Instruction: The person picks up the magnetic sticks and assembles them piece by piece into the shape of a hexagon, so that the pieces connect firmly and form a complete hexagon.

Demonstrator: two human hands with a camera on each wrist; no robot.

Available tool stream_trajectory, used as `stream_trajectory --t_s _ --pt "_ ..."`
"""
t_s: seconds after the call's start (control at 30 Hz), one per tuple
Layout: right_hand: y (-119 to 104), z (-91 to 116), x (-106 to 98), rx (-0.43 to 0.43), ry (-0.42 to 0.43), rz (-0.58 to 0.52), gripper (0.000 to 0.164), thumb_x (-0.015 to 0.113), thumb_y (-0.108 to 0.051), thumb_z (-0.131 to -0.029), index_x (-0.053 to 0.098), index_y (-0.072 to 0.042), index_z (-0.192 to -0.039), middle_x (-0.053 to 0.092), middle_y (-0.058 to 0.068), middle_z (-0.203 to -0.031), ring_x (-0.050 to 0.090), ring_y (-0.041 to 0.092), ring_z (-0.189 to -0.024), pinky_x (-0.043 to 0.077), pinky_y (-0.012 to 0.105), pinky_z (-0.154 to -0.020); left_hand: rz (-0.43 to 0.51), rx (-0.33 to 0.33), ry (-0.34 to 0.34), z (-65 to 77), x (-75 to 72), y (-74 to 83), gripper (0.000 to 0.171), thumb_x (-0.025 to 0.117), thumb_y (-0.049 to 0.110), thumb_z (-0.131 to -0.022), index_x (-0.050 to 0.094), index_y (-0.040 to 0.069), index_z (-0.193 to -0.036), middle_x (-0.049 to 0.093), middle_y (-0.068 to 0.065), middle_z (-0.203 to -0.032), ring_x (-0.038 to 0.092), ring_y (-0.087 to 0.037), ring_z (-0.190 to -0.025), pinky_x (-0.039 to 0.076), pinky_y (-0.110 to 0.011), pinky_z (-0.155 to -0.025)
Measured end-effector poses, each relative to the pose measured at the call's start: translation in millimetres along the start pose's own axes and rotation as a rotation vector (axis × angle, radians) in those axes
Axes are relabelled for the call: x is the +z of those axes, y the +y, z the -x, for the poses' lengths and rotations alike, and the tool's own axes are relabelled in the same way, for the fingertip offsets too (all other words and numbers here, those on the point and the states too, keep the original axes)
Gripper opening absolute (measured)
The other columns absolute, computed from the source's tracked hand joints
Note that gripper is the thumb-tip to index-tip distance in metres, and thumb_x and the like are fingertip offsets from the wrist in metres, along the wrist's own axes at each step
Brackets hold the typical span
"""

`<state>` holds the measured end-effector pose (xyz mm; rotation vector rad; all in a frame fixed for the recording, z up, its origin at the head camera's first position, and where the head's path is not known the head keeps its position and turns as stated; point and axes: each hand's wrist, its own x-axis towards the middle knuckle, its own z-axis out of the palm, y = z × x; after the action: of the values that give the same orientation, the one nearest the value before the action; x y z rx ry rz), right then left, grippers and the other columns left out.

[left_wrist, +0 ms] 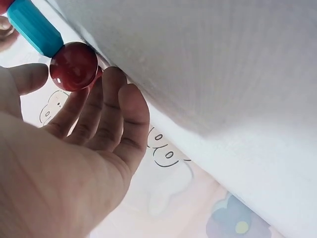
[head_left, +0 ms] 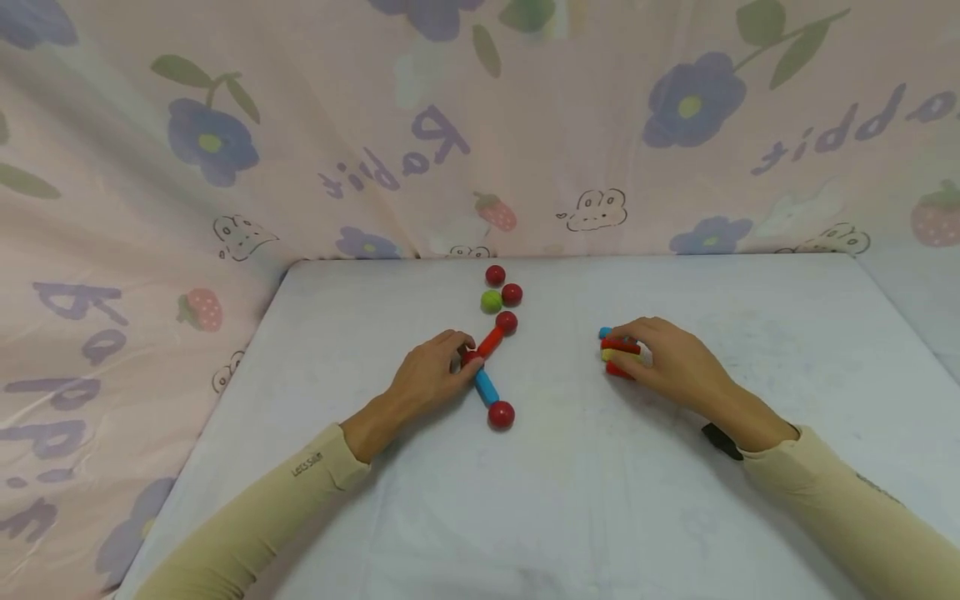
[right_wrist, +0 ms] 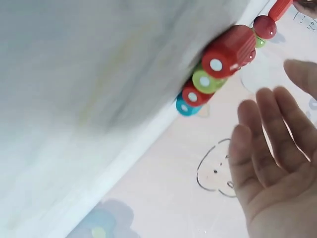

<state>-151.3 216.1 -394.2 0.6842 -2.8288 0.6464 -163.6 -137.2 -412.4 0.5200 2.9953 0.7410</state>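
Note:
My left hand has its thumb and fingers around a red ball. From that ball, a red rod runs up to another red ball. A blue rod runs down to a third red ball, forming a bent chain. My right hand hovers over a row of short rods, with its fingers loosely extended and apart from them in the right wrist view. The row holds a blue rod, a red rod, a yellow-green rod and another red rod.
Behind the chain lie a green ball and two loose red balls, one red ball beside it and one red ball farther back. A white cloth covers the table. Patterned curtains stand at the back and left.

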Motion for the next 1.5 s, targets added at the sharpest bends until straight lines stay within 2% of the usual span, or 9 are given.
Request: stream_trajectory --t_s 0.2,0.37,0.63,1.0,1.23,1.5 --pt "4.6 12.8 -3.9 -0.020 -0.017 0.067 0.023 0.079 -0.026 -0.085 0.073 -0.017 -0.105 0.069 -0.003 -0.094 0.064 0.016 -0.087 0.053 0.035 -0.071 0.005 0.067 -0.002 0.3 0.9 -0.9 0.028 0.065 0.031 -0.096 0.065 0.018 -0.120 0.059 0.002 -0.093 0.054 -0.012 -0.075 0.046 -0.023 -0.066" --pt "8.9 17.0 -3.5 -0.024 -0.033 0.095 0.018 0.082 -0.024 -0.082 0.073 -0.019 -0.097 0.067 -0.005 -0.089 0.061 0.012 -0.080 0.049 0.029 -0.064 0.011 0.090 -0.003 1.0 1.9 -0.2 0.026 0.066 0.028 -0.095 0.065 0.018 -0.119 0.059 0.002 -0.093 0.055 -0.011 -0.076 0.048 -0.024 -0.068" --pt "9.7 19.1 -3.0 -0.007 -0.078 0.098 0.021 0.081 -0.024 -0.082 0.073 -0.018 -0.099 0.068 -0.005 -0.089 0.059 0.010 -0.076 0.047 0.027 -0.063 0.009 0.088 -0.004 1.5 2.0 0.1 0.024 0.066 0.029 -0.096 0.065 0.019 -0.118 0.058 0.002 -0.093 0.054 -0.012 -0.076 0.047 -0.024 -0.068" --pt "8.5 19.5 -1.9 0.007 -0.138 0.057 0.022 0.080 -0.020 -0.082 0.071 -0.021 -0.102 0.071 -0.006 -0.088 0.063 0.012 -0.081 0.047 0.030 -0.068 0.014 0.080 -0.006 2.2 1.6 -0.4 0.025 0.066 0.030 -0.095 0.065 0.019 -0.118 0.058 0.003 -0.092 0.054 -0.011 -0.076 0.047 -0.023 -0.067" --pt "7.7 19.7 -1.4 -0.003 -0.125 0.052 0.025 0.080 -0.019 -0.082 0.070 -0.023 -0.105 0.071 -0.008 -0.086 0.063 0.010 -0.079 0.044 0.027 -0.064 0.014 0.082 -0.010 2.0 1.5 -0.5 0.024 0.066 0.030 -0.095 0.066 0.019 -0.117 0.058 0.003 -0.092 0.054 -0.011 -0.075 0.047 -0.023 -0.067" --pt "6.1 19.5 -2.5 -0.033 -0.067 0.042 0.025 0.081 -0.018 -0.082 0.071 -0.022 -0.105 0.071 -0.008 -0.086 0.065 0.011 -0.080 0.050 0.034 -0.070 0.014 0.087 -0.004 2.1 1.2 0.1 0.023 0.066 0.029 -0.095 0.066 0.018 -0.115 0.057 0.003 -0.091 0.053 -0.010 -0.075 0.047 -0.023 -0.066"
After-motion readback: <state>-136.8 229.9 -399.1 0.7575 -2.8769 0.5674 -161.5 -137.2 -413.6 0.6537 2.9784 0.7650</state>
